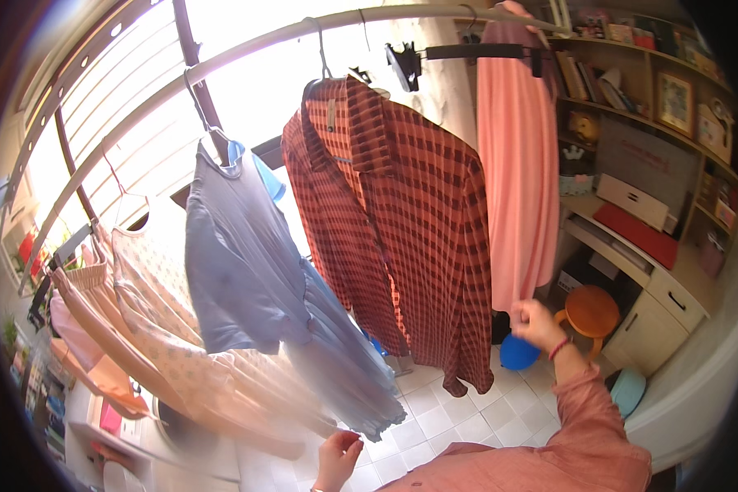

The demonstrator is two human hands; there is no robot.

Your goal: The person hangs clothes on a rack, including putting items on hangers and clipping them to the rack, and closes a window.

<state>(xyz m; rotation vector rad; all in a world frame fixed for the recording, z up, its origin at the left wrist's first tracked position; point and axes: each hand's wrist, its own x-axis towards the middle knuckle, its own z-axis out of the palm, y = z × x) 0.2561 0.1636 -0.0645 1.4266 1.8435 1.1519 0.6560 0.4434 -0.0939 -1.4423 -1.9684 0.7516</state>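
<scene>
My right hand [536, 326] pinches the bottom edge of a long pink cloth garment [516, 172], which hangs from the rail at the right. Low in the view is my left hand [339, 458], its fingertips drawn together just below the hems of a pale blue dress [246, 258] and a cream patterned dress [160, 295]. Whether those fingers hold fabric is unclear. Between the pink and blue garments, a red-and-black checked shirt [418, 227] hangs open on a hanger.
A pale clothes rail [246, 55] curves overhead, carrying a black clip hanger [473, 51]. Peach trousers [104, 320] hang at the left. Rightward stand a bookshelf desk [670, 289], a round orange stool [592, 312] and a blue balloon-like object [519, 352] above the tiled floor [449, 409].
</scene>
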